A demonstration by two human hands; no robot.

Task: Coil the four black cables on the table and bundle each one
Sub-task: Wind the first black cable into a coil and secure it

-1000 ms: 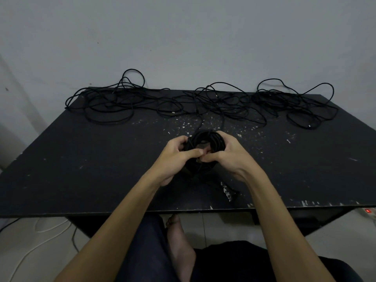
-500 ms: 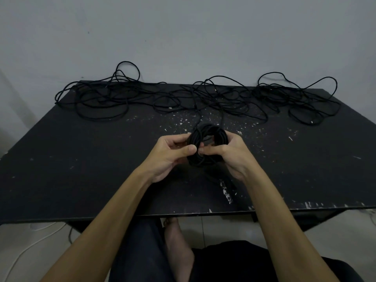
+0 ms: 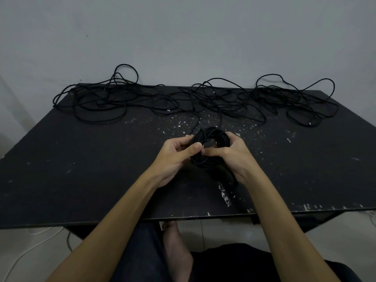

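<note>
Here, a person's left hand point(image 3: 175, 157) and right hand point(image 3: 234, 157) both grip a coiled black cable point(image 3: 211, 137) above the middle of a paint-flecked black table point(image 3: 81, 169), fingers curled round the loops, thumbs nearly meeting at its near side. Loose black cables point(image 3: 183, 100) sprawl tangled along the table's far edge by the wall.

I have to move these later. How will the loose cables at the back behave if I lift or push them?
The loose cables look thin and floppy: their loops sprawl and arch unevenly along the table back edge. They overlap, so lifting one probably drags its neighbours. Pushed, they would likely bunch up rather than slide together.
</note>
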